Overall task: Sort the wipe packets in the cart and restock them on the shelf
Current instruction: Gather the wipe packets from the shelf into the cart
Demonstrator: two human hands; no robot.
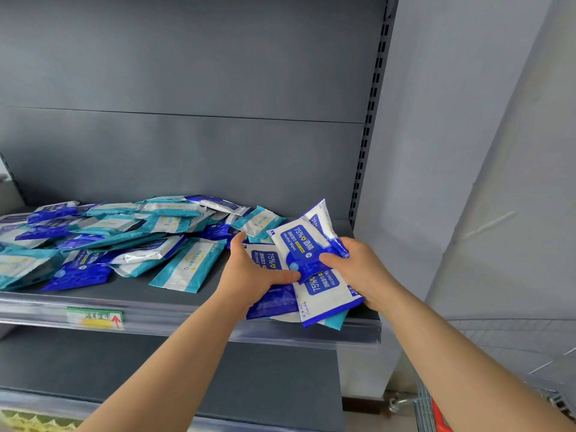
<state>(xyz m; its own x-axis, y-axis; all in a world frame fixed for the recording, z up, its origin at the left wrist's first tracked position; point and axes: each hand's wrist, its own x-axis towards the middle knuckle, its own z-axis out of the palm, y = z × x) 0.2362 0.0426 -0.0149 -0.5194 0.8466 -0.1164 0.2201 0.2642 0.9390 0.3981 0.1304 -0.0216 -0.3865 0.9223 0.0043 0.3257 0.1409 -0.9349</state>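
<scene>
Bridging left hand (pixel 249 277), right hand (pixel 366 271): packets (pixel 300 241)

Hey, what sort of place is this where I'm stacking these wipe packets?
Most likely a shop, or a mock-up store aisle: grey metal shelving with a slotted upright, a price tag on the shelf's front rail, loose wipe packets heaped on it, and a wire cart at lower right.

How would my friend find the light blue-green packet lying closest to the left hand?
Find the grey metal shelf with the messy pile of wipe packets. Follow the pile's front edge right, toward the left hand holding blue-and-white alcohol wipe packets. Just before it lies the flat teal-and-white plastic packet, slanted, mostly on bare shelf; its neighbours are buried under others.
</scene>
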